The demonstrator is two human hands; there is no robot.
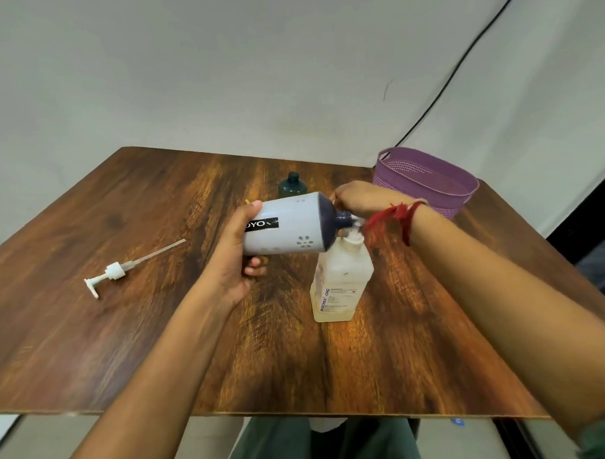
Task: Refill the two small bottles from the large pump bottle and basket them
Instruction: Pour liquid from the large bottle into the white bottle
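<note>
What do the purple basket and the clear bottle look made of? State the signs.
Purple basket: likely moulded plastic, matte, with a woven-look perforated wall. Clear bottle: likely translucent plastic, slightly cloudy, pale liquid showing through, printed label on its side.

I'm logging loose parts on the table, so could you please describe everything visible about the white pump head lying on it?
The white pump head looks like plastic, with a ribbed collar, a bent nozzle at its near-left end and a thin translucent dip tube running up and right. It is off its bottle and lies flat on the wooden table, left of the left hand, which does not touch it.
</note>
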